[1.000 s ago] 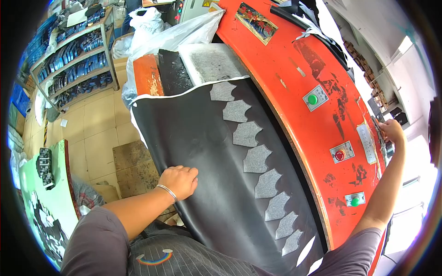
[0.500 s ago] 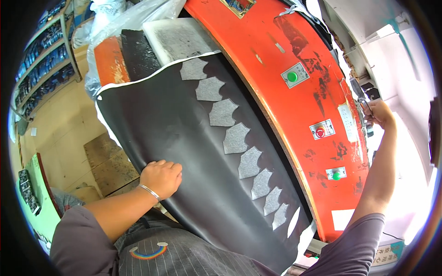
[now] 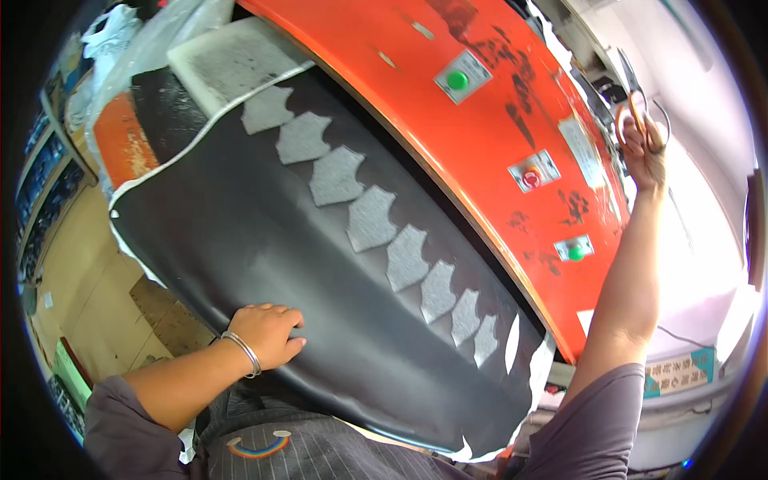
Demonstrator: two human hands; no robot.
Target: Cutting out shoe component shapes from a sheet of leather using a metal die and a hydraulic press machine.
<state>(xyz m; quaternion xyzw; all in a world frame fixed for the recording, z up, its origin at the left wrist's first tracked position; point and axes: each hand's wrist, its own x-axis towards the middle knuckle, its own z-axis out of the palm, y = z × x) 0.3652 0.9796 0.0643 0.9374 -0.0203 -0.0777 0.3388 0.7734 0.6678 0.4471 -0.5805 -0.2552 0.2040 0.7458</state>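
My right hand (image 3: 646,160) is raised at the far right, beyond the edge of the red machine. Its fingers are closed on the handles of a pair of scissors (image 3: 638,108), whose blades point up and away. A large black leather-like sheet (image 3: 264,232) with a whitish edge lies in front of me. My left hand (image 3: 268,332) rests palm down on its near left part, fingers laid together and thumb slightly apart. Along the sheet's far side runs a row of several grey notched pieces (image 3: 370,218), flat and closely spaced.
A red machine panel (image 3: 480,144) with green and red buttons rises just behind the sheet. At the far left are a white slab (image 3: 232,68), plastic bags (image 3: 112,36) and a shelf rack (image 3: 48,176). A cut slit (image 3: 512,344) shows near the sheet's right end.
My right hand has lifted from the machine's right edge, and the scissors now show clearly in it. The left hand has loosened slightly on the sheet. My view has shifted rightward.
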